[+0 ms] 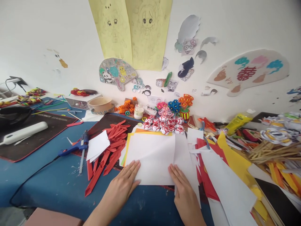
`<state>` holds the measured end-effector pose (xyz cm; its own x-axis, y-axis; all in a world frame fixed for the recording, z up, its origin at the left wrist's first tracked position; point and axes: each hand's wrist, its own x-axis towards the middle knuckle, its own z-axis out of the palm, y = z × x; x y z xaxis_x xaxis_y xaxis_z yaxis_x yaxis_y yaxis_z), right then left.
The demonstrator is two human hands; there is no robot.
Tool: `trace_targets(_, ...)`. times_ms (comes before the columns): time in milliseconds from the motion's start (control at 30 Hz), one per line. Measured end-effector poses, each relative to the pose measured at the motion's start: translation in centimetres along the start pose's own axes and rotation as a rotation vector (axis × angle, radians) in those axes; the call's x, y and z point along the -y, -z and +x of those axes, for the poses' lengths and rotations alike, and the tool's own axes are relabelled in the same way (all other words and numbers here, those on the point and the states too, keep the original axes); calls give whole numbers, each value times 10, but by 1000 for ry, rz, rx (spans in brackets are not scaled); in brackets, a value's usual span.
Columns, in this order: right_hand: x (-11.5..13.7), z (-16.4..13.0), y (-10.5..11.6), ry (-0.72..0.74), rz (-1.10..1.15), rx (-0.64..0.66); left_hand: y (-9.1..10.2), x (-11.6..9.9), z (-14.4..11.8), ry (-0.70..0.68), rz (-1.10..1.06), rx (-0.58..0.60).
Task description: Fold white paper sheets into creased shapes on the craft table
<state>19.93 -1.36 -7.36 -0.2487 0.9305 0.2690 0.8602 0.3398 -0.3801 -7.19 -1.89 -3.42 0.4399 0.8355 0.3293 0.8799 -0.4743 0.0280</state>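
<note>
A white sheet of paper [150, 157] lies in front of me on a stack of white and coloured sheets, with yellow paper [128, 142] showing at its left edge. My left hand [125, 180] rests flat on the lower left corner, fingers stretched out. On the lower right edge lies my right hand [184, 185], its fingers extended together. Both are open and press on the paper without gripping it. Just behind the stack sit several red-and-white folded paper pieces [163, 124]. Left of my left hand is a pile of folded red paper strips [115, 141].
A blue glue gun [83, 141] with a cord stands left of small white paper pieces [97, 146]. Paper scraps, a yellow bottle [240, 121] and a long white sheet [228, 185] crowd the right side. Flower crafts [174, 108] and a round bowl [100, 105] stand along the wall.
</note>
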Motion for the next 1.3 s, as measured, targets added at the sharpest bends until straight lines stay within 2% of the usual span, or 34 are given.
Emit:
trace_targets(233, 1, 1, 2, -40, 65, 3, -3, 4, 0, -38, 43, -63)
trace_targets(433, 2, 1, 3, -54, 74, 18, -4, 33, -23, 12, 158, -113)
trace_targets(533, 0, 0, 0, -38, 57, -1, 0, 45, -31, 0, 212, -85)
trace_targets(667, -1, 0, -3, -16, 55, -23, 1, 45, -34, 11, 256, -65)
trace_targets(800, 1, 0, -1, -18, 55, -16, 2, 28, -34, 105, 292, -148)
trace_targets(933, 2, 0, 1, -14, 45, -5, 13, -11, -22, 6, 266, -158)
trace_targets(1033, 2, 1, 1, -5, 58, -20, 25, -40, -6, 55, 279, -259)
trace_targets(1100, 2, 1, 0, 6, 69, -27, 28, -54, 4, 101, 266, -282)
trace_targets(1200, 1, 0, 0, 20, 80, -43, 19, -69, 20, 45, 190, -216)
trace_targets(1300, 1, 0, -1, 32, 86, -47, -4, -83, 35, -76, 83, -122)
